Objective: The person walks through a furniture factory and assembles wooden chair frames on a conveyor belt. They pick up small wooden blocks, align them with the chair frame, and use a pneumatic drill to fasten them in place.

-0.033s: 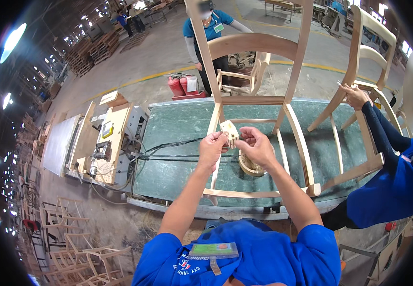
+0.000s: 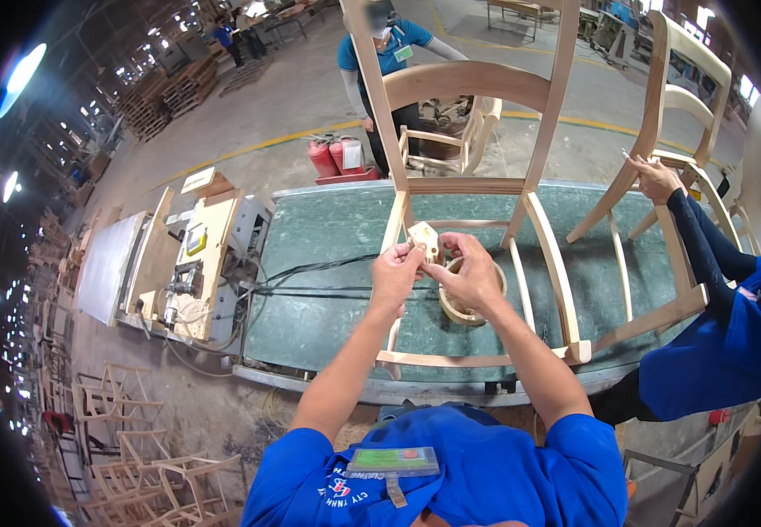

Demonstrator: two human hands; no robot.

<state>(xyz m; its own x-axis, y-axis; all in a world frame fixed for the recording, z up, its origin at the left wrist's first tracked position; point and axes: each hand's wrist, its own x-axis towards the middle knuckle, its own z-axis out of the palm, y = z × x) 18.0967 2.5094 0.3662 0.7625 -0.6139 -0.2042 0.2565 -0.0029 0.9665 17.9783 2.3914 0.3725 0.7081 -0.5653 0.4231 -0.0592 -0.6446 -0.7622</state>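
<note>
- Above the green table (image 2: 328, 263), your left hand (image 2: 395, 277) and right hand (image 2: 468, 272) together pinch a small pale wooden block (image 2: 424, 239).
- Just beneath your right hand stands a round wooden bowl (image 2: 461, 307), inside the chair frame (image 2: 468, 193); its contents are hidden.
- Beside you, a co-worker's hand (image 2: 652, 178) grips a second chair (image 2: 688, 105).

chair back (image 2: 477, 83) cut off at top, bowl (image 2: 468, 307) half hidden by right hand (image 2: 468, 272)

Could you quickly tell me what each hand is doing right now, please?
Left hand: closed, pinching the small wooden block.
Right hand: closed on the same block, above the round wooden tub.
</note>
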